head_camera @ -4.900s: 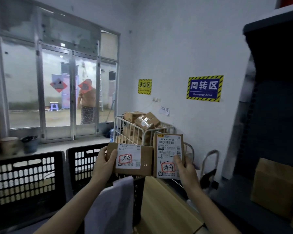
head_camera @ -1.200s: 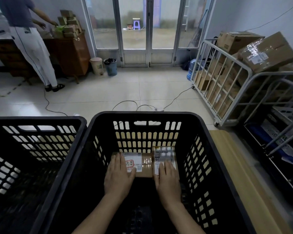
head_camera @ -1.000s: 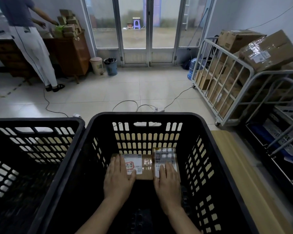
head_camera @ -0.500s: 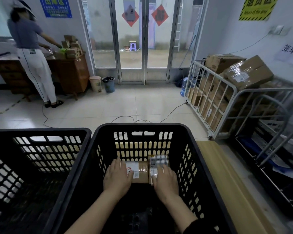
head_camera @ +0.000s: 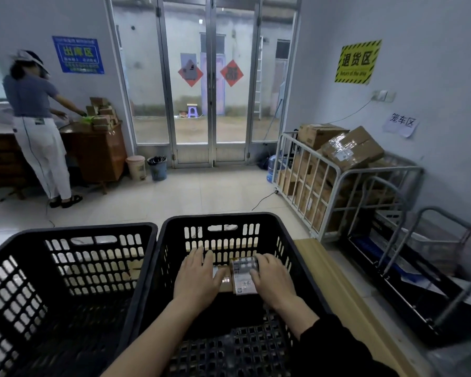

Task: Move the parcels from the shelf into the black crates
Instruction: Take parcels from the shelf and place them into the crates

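Two parcels (head_camera: 244,276) side by side in the right black crate (head_camera: 220,217), under flat-fingered left hand (head_camera: 199,278) and right hand (head_camera: 273,280)

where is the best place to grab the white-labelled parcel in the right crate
Come straight down from above: the crate walls block any sideways reach. The white-labelled parcel lies flat, label up, with the other parcel against its left side, so probably put the grip on its near short edge and right side, where the right hand rests.
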Available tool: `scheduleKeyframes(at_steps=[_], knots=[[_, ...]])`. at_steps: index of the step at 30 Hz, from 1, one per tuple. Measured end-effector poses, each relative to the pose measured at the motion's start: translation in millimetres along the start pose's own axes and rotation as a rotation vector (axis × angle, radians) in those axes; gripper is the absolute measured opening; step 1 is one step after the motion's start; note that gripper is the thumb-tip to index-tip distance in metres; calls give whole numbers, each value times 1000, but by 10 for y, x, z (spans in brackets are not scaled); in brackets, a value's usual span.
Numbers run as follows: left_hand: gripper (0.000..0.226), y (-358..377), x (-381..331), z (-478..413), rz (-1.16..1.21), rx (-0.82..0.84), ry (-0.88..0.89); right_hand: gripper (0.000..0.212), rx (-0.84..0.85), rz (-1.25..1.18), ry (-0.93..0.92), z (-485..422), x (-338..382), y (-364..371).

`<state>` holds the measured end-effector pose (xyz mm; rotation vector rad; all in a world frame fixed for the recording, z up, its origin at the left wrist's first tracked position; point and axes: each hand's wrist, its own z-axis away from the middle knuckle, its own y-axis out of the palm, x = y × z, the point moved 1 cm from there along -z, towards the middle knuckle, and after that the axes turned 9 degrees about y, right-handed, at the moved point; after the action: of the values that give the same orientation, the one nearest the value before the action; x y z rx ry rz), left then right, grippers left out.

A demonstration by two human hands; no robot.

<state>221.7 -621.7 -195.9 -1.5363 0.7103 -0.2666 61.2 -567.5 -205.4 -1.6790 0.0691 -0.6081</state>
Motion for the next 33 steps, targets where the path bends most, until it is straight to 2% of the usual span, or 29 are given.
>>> scheduleKeyframes(at_steps=[8,15,28,33], knots=[[63,-345,-203,370,7,-42,148,47,-86,56,69,612,88,-517],[58,-502,-489,771,18,-56,342,48,-171,60,217,1431,104,-806],[61,-389,-1367,1669,85,59,699,46,-251,125,538,3014,-237,-1014],[62,-335,-1748,1943,74,88,801,51,-273,158,668,3594,-459,-1197]])
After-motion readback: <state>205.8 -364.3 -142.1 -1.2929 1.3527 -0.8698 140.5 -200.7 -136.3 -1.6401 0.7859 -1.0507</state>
